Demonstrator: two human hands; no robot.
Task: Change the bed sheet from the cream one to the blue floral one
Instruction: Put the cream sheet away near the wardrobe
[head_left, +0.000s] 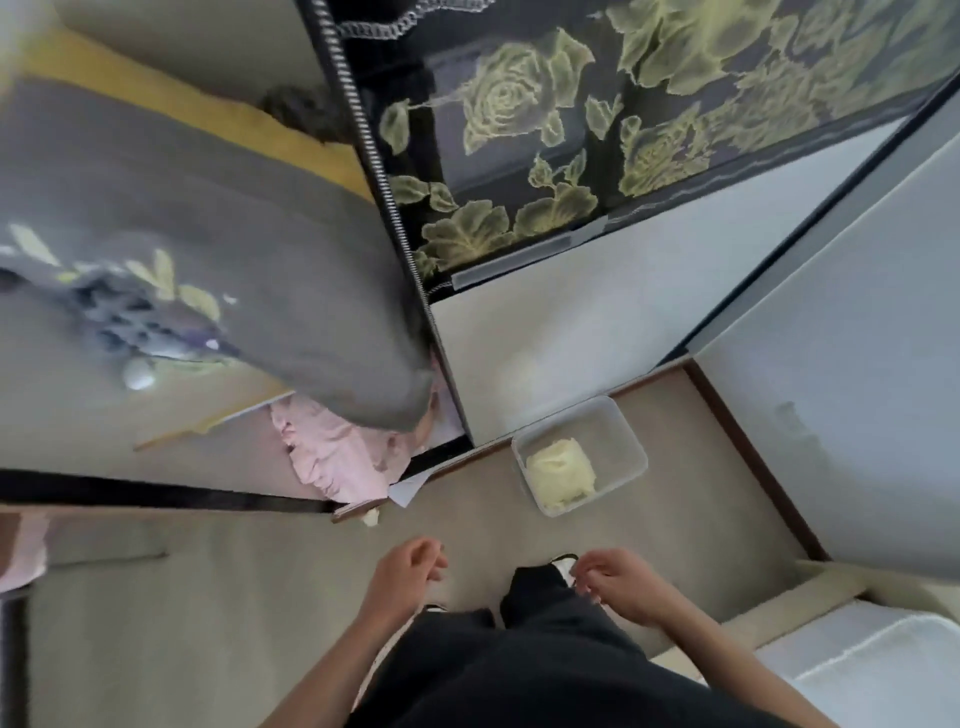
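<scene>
A grey-blue sheet (223, 218) with a flower print (135, 312) covers the bed on the left, above a yellow mattress edge (171, 98). A folded cream cloth (560, 473) lies in a clear plastic bin (626, 434) on the floor by the bed's corner. My left hand (410, 571) and my right hand (618, 582) hang in front of me over the carpet, fingers loosely curled, holding nothing. Both hands are well short of the bin and the bed.
A dark curtain with pale green roses (519, 130) hangs at the top. Pink frilled fabric (337, 457) spills at the bed's corner above the black bed frame (156, 491). A white container (857, 665) stands at the lower right, and a pale wall (857, 338) runs along the right.
</scene>
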